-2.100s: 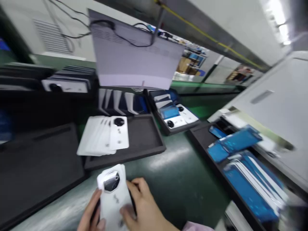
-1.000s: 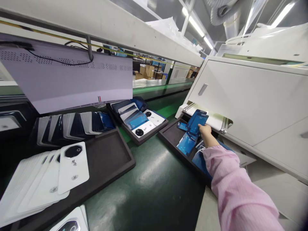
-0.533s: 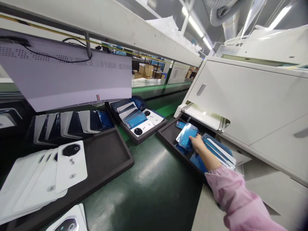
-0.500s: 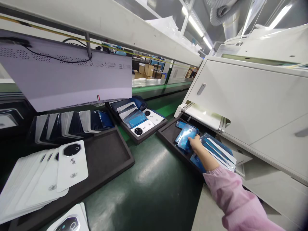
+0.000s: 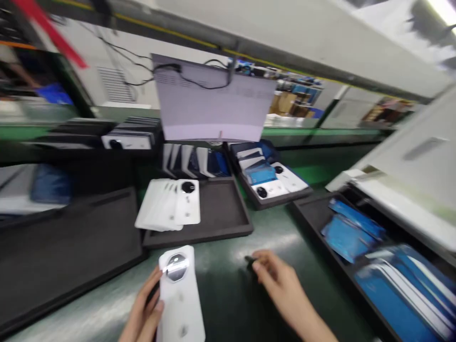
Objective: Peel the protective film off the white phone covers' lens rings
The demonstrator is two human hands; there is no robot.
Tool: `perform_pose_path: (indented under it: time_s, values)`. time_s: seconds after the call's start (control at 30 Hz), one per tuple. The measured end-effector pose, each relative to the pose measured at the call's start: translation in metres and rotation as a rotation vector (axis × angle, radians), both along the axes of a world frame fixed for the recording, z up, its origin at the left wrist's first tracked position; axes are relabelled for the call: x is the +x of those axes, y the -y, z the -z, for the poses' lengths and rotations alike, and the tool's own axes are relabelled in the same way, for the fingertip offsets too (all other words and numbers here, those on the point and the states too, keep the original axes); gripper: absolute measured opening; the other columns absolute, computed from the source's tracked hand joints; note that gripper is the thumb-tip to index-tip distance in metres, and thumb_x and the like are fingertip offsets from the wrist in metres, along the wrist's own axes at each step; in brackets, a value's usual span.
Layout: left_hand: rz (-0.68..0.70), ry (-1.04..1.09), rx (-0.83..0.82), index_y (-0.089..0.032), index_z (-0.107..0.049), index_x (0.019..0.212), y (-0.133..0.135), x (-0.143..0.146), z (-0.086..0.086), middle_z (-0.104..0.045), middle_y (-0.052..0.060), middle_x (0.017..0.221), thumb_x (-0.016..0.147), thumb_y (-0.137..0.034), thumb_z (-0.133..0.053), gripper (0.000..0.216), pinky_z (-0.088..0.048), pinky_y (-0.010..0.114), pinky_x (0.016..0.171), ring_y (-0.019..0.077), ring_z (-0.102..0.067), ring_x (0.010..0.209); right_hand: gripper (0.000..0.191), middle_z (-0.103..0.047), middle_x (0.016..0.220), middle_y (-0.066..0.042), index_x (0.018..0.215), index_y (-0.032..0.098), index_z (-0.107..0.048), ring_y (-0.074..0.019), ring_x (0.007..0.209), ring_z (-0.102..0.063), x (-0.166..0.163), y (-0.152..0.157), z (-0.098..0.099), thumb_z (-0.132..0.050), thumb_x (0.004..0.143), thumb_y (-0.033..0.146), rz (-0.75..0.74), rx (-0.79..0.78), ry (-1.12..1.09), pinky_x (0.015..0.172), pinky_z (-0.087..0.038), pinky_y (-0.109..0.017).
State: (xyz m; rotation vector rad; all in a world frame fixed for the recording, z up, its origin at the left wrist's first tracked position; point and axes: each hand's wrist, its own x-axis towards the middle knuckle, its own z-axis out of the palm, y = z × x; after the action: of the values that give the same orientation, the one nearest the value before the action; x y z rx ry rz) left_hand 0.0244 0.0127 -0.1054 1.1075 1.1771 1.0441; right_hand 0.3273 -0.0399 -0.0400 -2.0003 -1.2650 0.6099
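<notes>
Right hand (image 5: 281, 285) has come back from the tray of blue-film parts (image 5: 359, 237) on the right and now hovers low over the green belt (image 5: 256, 294); view has swung back to centre. Fingers are curled, tips pinched round a small dark bit (image 5: 250, 262), though it's too blurred to say what that is or how firm the grip is.

Left hand (image 5: 146, 311) wraps the left edge of the white phone back cover (image 5: 180, 299), thumb on the face, fingers under. Cover sits at bottom centre, just in front of the near dark tray (image 5: 221, 223) that carries the fanned stack of white covers (image 5: 167, 209). Looks lifted a little off the belt, but can't be sure.

To do this bit well, imo: keep the left grip on the edges only, no prints on the glossy face or the lens ring (image 5: 176, 266). Hold the cover flat and steady so the right hand can come in from the side w/o knocking it. Bring the two together slowly.

Orientation: the cover's long axis runs away from me and leans a touch left at the far end. Camera end points away, toward the trays; plain end points at me. Outer face is up.
</notes>
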Motion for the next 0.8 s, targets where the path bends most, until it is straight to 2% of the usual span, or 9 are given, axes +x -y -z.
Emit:
perform_pose_path:
  time_s: [0.1, 0.17, 0.23, 0.3, 0.43, 0.57, 0.63, 0.73, 0.8]
  values:
    - [-0.04, 0.005, 0.022, -0.038, -0.062, 0.135, 0.009, 0.006, 0.0, -0.038, -0.001, 0.169, 0.1, -0.052, -0.054, 0.038, -0.02, 0.054, 0.129, 0.0331, -0.029, 0.157, 0.024, -0.071, 0.07, 0.002, 0.104, 0.021, -0.068, -0.0175, 0.057, -0.067, -0.082, -0.013, 0.021, -0.063, 0.086, 0.037, -0.275, -0.069, -0.122, 0.057, -0.053, -0.027]
    - [-0.05, -0.002, 0.035, -0.034, -0.065, 0.136, 0.014, 0.006, -0.003, -0.046, 0.004, 0.165, 0.1, -0.048, -0.056, 0.039, -0.017, 0.056, 0.129, 0.0341, -0.033, 0.155, 0.02, -0.068, 0.065, 0.003, 0.1, 0.021, -0.064, -0.0188, 0.055, -0.066, -0.117, -0.024, 0.029, -0.066, 0.083, 0.032, -0.339, -0.096, -0.131, 0.055, -0.049, -0.028]
    - [-0.05, 0.01, 0.026, -0.031, -0.068, 0.136, 0.018, 0.003, -0.007, -0.047, 0.007, 0.164, 0.1, -0.043, -0.059, 0.039, -0.014, 0.056, 0.129, 0.0342, -0.032, 0.156, 0.012, -0.066, 0.066, 0.002, 0.091, 0.023, -0.059, -0.0205, 0.057, -0.065, -0.134, -0.036, 0.033, -0.065, 0.084, 0.029, -0.336, -0.103, -0.116, 0.056, -0.045, -0.029]
    - [-0.043, 0.051, 0.001, -0.029, -0.067, 0.138, 0.02, 0.001, -0.01, -0.045, 0.008, 0.166, 0.098, -0.041, -0.061, 0.042, -0.014, 0.054, 0.129, 0.0335, -0.03, 0.156, 0.013, -0.064, 0.067, 0.001, 0.083, 0.024, -0.054, -0.0211, 0.058, -0.063, -0.138, -0.044, 0.033, -0.064, 0.086, 0.033, -0.32, -0.097, -0.111, 0.057, -0.043, -0.03]
    - [-0.042, 0.149, -0.042, -0.031, -0.064, 0.14, 0.02, -0.002, -0.015, -0.048, 0.007, 0.164, 0.098, -0.04, -0.061, 0.043, -0.026, 0.054, 0.126, 0.0323, -0.037, 0.154, 0.028, -0.063, 0.068, 0.0, 0.079, 0.025, -0.057, -0.0209, 0.06, -0.06, -0.128, -0.048, 0.026, -0.06, 0.093, 0.05, -0.301, -0.065, -0.161, 0.062, -0.045, -0.031]
    - [-0.08, 0.19, -0.067, -0.03, -0.062, 0.141, 0.018, -0.002, -0.023, -0.05, 0.006, 0.162, 0.099, -0.04, -0.063, 0.044, -0.018, 0.05, 0.129, 0.0296, -0.031, 0.156, 0.035, -0.061, 0.073, -0.002, 0.081, 0.025, -0.059, -0.021, 0.066, -0.057, -0.125, -0.044, 0.013, -0.059, 0.094, 0.058, -0.221, -0.041, -0.249, 0.062, -0.044, -0.031]
    - [-0.091, 0.217, -0.065, -0.031, -0.062, 0.142, 0.018, -0.004, -0.032, -0.052, 0.006, 0.161, 0.098, -0.043, -0.064, 0.045, -0.024, 0.045, 0.128, 0.0293, -0.035, 0.155, 0.041, -0.058, 0.07, 0.0, 0.08, 0.025, -0.055, -0.0193, 0.063, -0.055, -0.131, -0.041, 0.005, -0.053, 0.096, 0.063, -0.224, -0.049, -0.356, 0.058, -0.044, -0.028]
    - [-0.054, 0.371, -0.126, -0.032, -0.054, 0.148, 0.017, -0.008, -0.049, -0.068, 0.009, 0.145, 0.096, -0.047, -0.069, 0.056, -0.054, 0.037, 0.107, 0.0289, -0.065, 0.131, 0.043, -0.051, 0.064, 0.005, 0.08, 0.025, -0.049, -0.0138, 0.051, -0.045, -0.145, -0.034, -0.002, -0.047, 0.099, 0.064, -0.234, -0.063, -0.505, 0.048, -0.04, -0.024]
    - [-0.06, 0.453, -0.255, -0.03, -0.049, 0.151, 0.015, -0.012, -0.06, -0.081, 0.008, 0.121, 0.092, -0.048, -0.075, 0.067, -0.061, 0.028, 0.085, 0.0235, -0.078, 0.101, 0.042, -0.048, 0.062, 0.006, 0.078, 0.025, -0.048, -0.0121, 0.049, -0.041, -0.153, -0.03, -0.005, -0.051, 0.098, 0.062, -0.232, -0.061, -0.541, 0.046, -0.036, -0.023]
